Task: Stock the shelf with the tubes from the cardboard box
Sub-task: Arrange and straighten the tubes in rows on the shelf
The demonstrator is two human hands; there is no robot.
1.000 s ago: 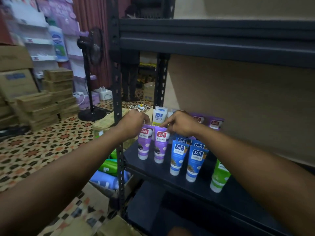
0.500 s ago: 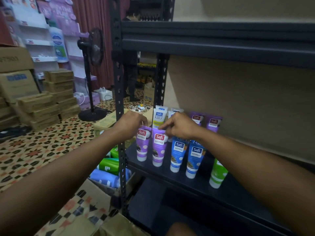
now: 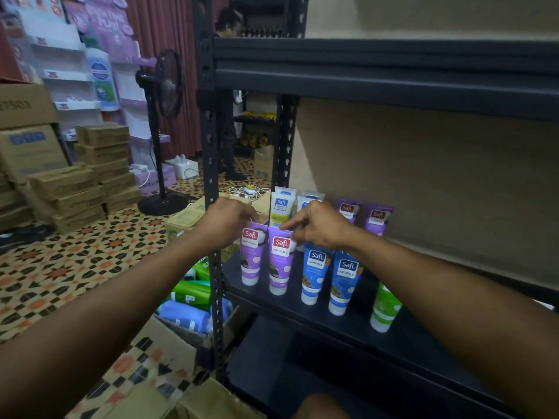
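Two purple Safi tubes stand cap-down at the front left of the black shelf (image 3: 348, 323). My left hand (image 3: 225, 220) pinches the top of the left purple tube (image 3: 252, 258). My right hand (image 3: 320, 225) pinches the top of the right purple tube (image 3: 279, 264). Two blue tubes (image 3: 314, 273) and a green tube (image 3: 384, 308) stand to their right. White tubes (image 3: 281, 205) and more purple tubes (image 3: 378, 217) stand in the back row. The open cardboard box (image 3: 178, 343) on the floor at lower left holds green and blue tubes (image 3: 192, 293).
The rack's black upright post (image 3: 211, 182) stands just left of the tubes; an upper shelf (image 3: 378, 71) hangs overhead. A standing fan (image 3: 161, 116), stacked cartons (image 3: 78, 176) and a person (image 3: 227, 101) are behind on the patterned floor.
Both hands stay at the tops of the two purple tubes, which have shifted slightly forward and straighter on the shelf. The view has drifted a little.
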